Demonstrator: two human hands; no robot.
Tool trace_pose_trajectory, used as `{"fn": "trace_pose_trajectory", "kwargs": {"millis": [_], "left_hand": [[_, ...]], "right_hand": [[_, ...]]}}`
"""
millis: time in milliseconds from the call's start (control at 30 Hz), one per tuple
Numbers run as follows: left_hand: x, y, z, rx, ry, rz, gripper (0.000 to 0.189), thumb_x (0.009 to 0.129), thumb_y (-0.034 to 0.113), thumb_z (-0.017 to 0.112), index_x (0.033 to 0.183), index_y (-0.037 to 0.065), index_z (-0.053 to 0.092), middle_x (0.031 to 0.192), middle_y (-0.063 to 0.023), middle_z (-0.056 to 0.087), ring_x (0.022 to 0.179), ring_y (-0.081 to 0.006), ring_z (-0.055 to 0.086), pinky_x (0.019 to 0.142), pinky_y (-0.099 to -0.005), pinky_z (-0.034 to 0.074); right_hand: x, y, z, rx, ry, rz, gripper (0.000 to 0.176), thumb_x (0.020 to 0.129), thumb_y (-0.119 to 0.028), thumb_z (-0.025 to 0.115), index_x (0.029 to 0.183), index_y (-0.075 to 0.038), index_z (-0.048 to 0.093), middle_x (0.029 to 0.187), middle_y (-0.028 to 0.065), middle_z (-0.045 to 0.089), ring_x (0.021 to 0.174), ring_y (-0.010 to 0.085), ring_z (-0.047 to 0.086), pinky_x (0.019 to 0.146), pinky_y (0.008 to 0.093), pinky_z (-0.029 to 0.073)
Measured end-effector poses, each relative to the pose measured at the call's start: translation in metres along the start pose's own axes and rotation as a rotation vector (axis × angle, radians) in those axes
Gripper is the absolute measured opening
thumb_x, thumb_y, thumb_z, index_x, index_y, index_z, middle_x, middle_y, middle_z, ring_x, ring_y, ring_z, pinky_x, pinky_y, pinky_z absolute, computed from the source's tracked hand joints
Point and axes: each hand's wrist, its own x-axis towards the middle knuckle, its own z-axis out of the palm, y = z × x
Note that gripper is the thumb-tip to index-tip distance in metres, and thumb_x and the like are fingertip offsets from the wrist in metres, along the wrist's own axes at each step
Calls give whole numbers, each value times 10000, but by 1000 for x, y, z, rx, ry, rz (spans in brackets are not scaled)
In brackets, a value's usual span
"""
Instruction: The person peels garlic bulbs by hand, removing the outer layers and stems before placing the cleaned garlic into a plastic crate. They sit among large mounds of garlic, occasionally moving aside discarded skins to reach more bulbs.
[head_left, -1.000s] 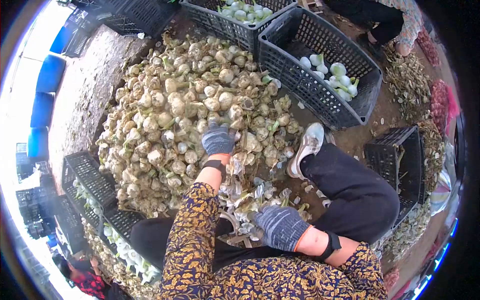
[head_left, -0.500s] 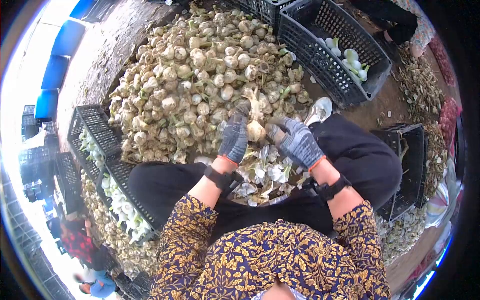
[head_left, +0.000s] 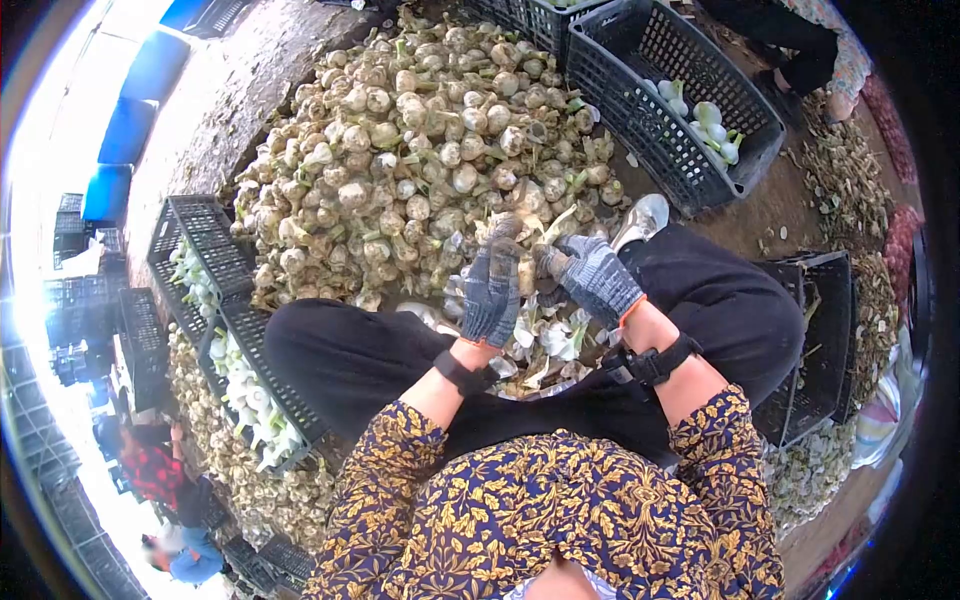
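A garlic bulb (head_left: 526,270) sits between my two gloved hands, partly hidden by the fingers, its dry outer leaves (head_left: 540,230) sticking up and spread. My left hand (head_left: 492,290), in a grey knit glove, is closed around the bulb's left side. From the right, my right hand (head_left: 598,282) has its fingers bent and pressed at the bulb and its loose skin; the fingertips are partly hidden. Below the hands, peeled white garlic skins (head_left: 562,338) lie between my legs. A large heap of unpeeled garlic bulbs (head_left: 400,150) rises just in front.
A black crate (head_left: 650,125) at upper right holds several clean white bulbs (head_left: 710,130). Crates of trimmed garlic (head_left: 250,400) stand at left, beside my knee. Another black crate (head_left: 820,340) is at right. Other people (head_left: 155,470) are at lower left and upper right.
My left hand has moved slightly right, closing around the bulb. My right hand has come closer against it, and the bulb's dry outer leaves now spread apart.
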Motion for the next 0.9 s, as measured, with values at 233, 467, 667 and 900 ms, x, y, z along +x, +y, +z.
{"fn": "trace_pose_trajectory", "kwargs": {"millis": [233, 467, 667, 900], "left_hand": [[2, 9, 1, 134, 47, 113, 374, 931, 264, 334, 1141, -9, 479, 1129, -110, 524, 1052, -172, 469, 920, -291, 350], [0, -2, 1, -6, 104, 16, 358, 921, 271, 360, 1134, 9, 477, 1059, -103, 548, 1009, -184, 502, 886, -294, 385], [11, 4, -7, -747, 71, -766, 424, 858, 460, 404, 1005, 84, 536, 935, -74, 597, 808, -231, 585, 733, -361, 493], [17, 18, 0, -142, -32, -141, 490, 875, 445, 405, 1178, 60, 392, 1034, -63, 531, 844, -166, 550, 784, -333, 456]], "right_hand": [[2, 9, 4, 45, 84, -171, 242, 785, -192, 518, 885, 21, 573, 788, 228, 576, 760, 369, 558, 647, 398, 446], [-5, 21, 17, -183, 228, -394, 187, 748, -108, 517, 902, -28, 587, 881, 158, 563, 802, 326, 540, 659, 421, 428], [-5, 21, 20, -172, 352, -494, 183, 755, -121, 528, 896, -21, 588, 909, 170, 569, 799, 322, 545, 681, 410, 437], [-1, 23, 12, -268, 162, -226, 219, 775, -161, 502, 870, 21, 578, 848, 210, 579, 779, 358, 553, 696, 401, 446]]}}
